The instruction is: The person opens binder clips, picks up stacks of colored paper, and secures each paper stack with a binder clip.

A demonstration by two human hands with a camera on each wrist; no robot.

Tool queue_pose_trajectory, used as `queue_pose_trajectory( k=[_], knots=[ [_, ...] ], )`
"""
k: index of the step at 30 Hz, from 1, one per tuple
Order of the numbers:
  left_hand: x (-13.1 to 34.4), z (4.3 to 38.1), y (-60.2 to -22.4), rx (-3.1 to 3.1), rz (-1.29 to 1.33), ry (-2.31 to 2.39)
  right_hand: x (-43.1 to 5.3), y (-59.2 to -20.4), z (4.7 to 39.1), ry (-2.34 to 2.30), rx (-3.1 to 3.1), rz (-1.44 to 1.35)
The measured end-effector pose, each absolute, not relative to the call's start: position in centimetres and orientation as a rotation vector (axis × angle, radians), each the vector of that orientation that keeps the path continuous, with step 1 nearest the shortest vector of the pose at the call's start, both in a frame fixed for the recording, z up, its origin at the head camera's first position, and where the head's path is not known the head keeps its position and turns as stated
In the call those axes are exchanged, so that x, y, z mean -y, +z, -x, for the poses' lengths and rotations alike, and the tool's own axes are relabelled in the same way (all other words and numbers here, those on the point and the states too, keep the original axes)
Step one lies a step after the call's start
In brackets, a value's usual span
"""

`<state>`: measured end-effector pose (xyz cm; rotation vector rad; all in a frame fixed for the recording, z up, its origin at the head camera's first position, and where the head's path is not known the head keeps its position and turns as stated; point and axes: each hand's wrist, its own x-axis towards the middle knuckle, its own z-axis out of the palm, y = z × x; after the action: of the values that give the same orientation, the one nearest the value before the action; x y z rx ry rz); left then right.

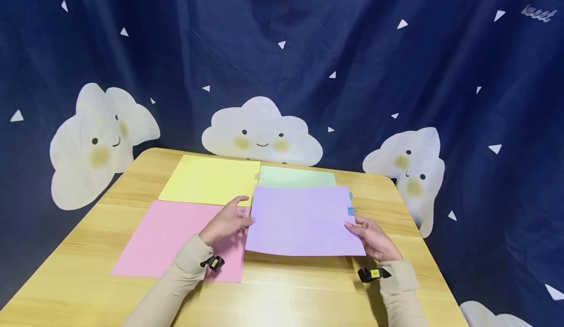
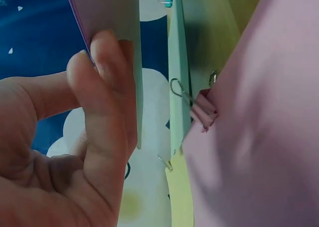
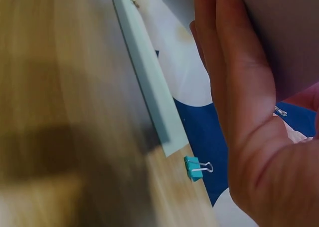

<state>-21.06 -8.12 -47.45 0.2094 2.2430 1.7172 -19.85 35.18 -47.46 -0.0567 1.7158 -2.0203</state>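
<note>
A purple sheet of paper (image 1: 304, 221), perhaps a stack, is held up over the table between both hands. My left hand (image 1: 228, 223) grips its left edge, the thumb at the near face. At the lower right my right hand (image 1: 374, 238) holds it, thumb on the front and fingers behind. A blue binder clip (image 1: 351, 211) sits at the paper's right edge, just above the right hand. Pink paper (image 1: 176, 236) lies beneath the left arm, with a pink binder clip (image 2: 204, 110) on its edge. Behind the purple paper lies pale green paper (image 1: 299, 176), partly hidden.
Yellow paper (image 1: 209, 177) lies at the back left, a binder clip (image 1: 258, 175) at its right edge. Past the green paper's corner a teal binder clip (image 3: 193, 168) rests on the wooden table (image 1: 282, 297). A dark blue cloud-printed curtain (image 1: 308, 28) hangs behind.
</note>
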Motion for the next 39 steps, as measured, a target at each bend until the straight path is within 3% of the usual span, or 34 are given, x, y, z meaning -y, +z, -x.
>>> queue_pose_trajectory(
  k=[39],
  knots=[
    [6.0, 19.3, -48.8, -2.53, -0.168, 1.24, -35.9, -49.7, 17.8, -1.875, -1.793, 0.033]
  ],
)
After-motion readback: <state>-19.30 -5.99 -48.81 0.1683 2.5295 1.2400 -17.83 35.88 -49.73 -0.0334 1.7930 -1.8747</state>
